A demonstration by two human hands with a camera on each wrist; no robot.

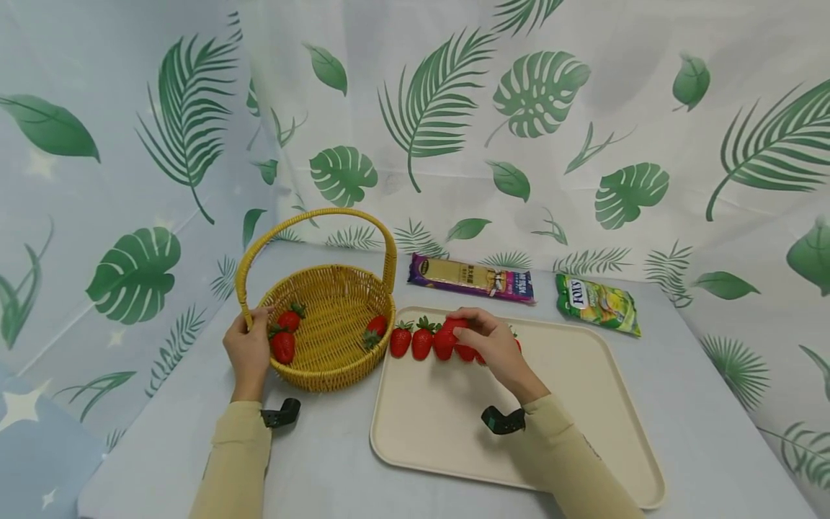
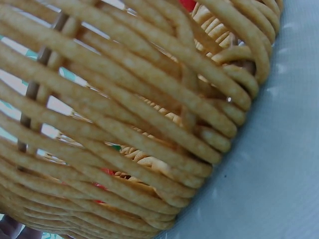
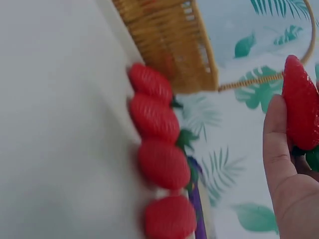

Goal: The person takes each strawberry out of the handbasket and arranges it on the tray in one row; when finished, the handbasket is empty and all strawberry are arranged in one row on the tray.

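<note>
My left hand (image 1: 249,355) grips the left rim of a yellow wicker basket (image 1: 333,376) beside the foot of its tall handle. Woven basket side fills most of the left wrist view, with fingertips (image 2: 17,230) dark at the lower left corner. Inside the basket lie three red strawberries with green leaves, two at the left and one strawberry (image 1: 376,326) at the right. Over the tray, my right hand (image 1: 496,351) pinches a strawberry (image 3: 300,107) between thumb and fingers. Below it, a row of several strawberries (image 1: 400,342) lines the tray's far edge, partly hidden by this hand.
The beige tray (image 1: 447,425) lies right of the basket. Behind it are a purple and gold snack packet (image 1: 470,279) and a green candy bag (image 1: 596,304). Leaf-print cloth (image 1: 428,194) hangs at the back and sides.
</note>
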